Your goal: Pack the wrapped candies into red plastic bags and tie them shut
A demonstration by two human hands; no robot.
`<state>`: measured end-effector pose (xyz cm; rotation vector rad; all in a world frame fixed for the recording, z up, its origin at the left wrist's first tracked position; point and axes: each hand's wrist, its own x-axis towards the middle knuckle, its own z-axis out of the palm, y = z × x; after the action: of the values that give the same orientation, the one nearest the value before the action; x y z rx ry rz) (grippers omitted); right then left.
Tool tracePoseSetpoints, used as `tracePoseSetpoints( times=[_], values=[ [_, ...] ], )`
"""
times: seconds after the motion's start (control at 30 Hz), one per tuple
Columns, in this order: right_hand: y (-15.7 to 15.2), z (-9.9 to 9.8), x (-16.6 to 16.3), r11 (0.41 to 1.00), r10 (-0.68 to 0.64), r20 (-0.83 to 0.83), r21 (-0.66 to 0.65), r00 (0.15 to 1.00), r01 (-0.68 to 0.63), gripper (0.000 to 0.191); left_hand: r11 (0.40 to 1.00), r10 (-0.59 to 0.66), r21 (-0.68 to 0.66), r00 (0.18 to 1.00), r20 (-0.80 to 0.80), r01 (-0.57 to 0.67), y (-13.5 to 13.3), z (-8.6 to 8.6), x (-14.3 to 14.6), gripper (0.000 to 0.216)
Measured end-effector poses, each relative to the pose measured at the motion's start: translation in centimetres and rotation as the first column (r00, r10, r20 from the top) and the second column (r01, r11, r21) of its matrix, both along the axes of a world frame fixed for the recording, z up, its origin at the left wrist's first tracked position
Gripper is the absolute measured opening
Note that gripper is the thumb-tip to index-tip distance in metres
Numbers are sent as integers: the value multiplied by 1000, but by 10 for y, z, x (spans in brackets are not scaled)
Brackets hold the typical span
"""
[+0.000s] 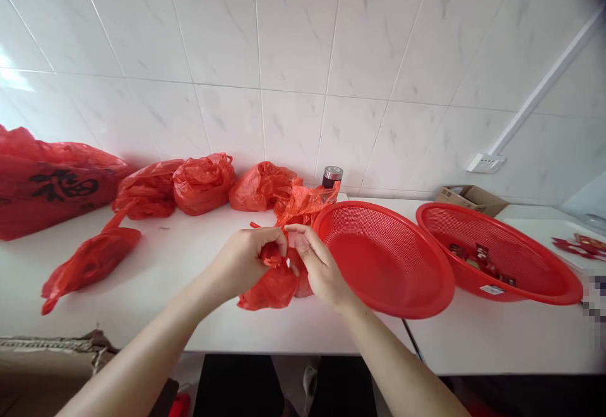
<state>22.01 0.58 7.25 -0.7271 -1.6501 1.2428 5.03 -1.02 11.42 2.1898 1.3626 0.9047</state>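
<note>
A small red plastic bag (271, 289) sits on the white table (189, 278) right in front of me. My left hand (246, 259) is closed on its knotted top from the left. My right hand (316, 264) pinches the same knot from the right, fingers curled. An empty red mesh basket (383, 256) stands just right of my hands, its rim close to my right hand. A second red mesh basket (502, 253) farther right holds a few small dark red items.
Several tied red bags (203, 182) line the tiled wall; one lies at the left (89, 262), a large printed one (52, 180) at far left. A dark jar (332, 176) stands behind a crumpled bag. Cardboard boxes sit at back right (471, 197) and lower left (47, 366).
</note>
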Motion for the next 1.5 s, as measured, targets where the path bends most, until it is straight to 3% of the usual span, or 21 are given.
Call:
tracePoseSetpoints(
  times=[0.1, 0.17, 0.23, 0.33, 0.43, 0.53, 0.63, 0.73, 0.8, 0.87, 1.03, 1.13, 1.3, 1.5],
  values=[
    [1, -6, -1, 982, 151, -96, -99, 984, -160, 34, 962, 126, 249, 991, -36, -113, -2, -14, 6, 29],
    [-1, -4, 0, 964, 215, -111, -137, 970, -229, 29, 947, 115, 304, 993, -20, -103, -4, -20, 6, 31],
    [-7, 0, 3, 968, 195, -58, -147, 979, -202, 26, 963, 66, 263, 998, 4, -65, -6, -24, 4, 33],
    [-19, 2, 5, 996, 58, 70, -70, 996, -53, 29, 997, 26, 70, 998, 61, -30, -11, -32, -5, 30],
    [-28, -9, 6, 996, -52, 30, -67, 998, 54, 35, 984, 153, -108, 979, 134, -139, -23, -49, -23, 30],
    [-32, -31, 13, 967, -160, -144, -221, 976, 126, 35, 921, 386, -140, 898, 212, -363, -42, -76, -50, 42],
    [-34, -51, 19, 923, -306, -232, -311, 923, 228, 33, 849, 528, -144, 804, 274, -509, -62, -105, -68, 47],
    [-34, -64, 13, 900, -404, -176, -252, 898, 355, 31, 804, 588, -244, 668, 455, -542, -69, -126, -62, 45],
    [-31, -71, -1, 890, -439, -59, -169, 897, 424, 28, 779, 611, -312, 545, 574, -544, -63, -134, -49, 42],
    [-26, -81, -19, 889, -448, 81, -63, 890, 453, 24, 756, 627, -318, 493, 603, -572, -51, -138, -36, 41],
    [-16, -114, -52, 861, -508, 397, 261, 764, 437, 34, 713, 680, -180, 608, 410, -677, -23, -149, -19, 39],
    [-12, -128, -52, 847, -528, 486, 365, 697, 387, 27, 724, 680, -153, 658, 323, -673, -15, -156, -19, 34],
    [1, -135, -30, 920, -344, 452, 337, 823, 199, 7, 784, 618, -185, 771, 152, -592, -1, -161, -36, 31],
    [26, -138, -4, 928, -369, 380, 208, 848, 310, 15, 781, 590, -238, 807, -22, -578, 11, -170, -61, 26]
  ],
)
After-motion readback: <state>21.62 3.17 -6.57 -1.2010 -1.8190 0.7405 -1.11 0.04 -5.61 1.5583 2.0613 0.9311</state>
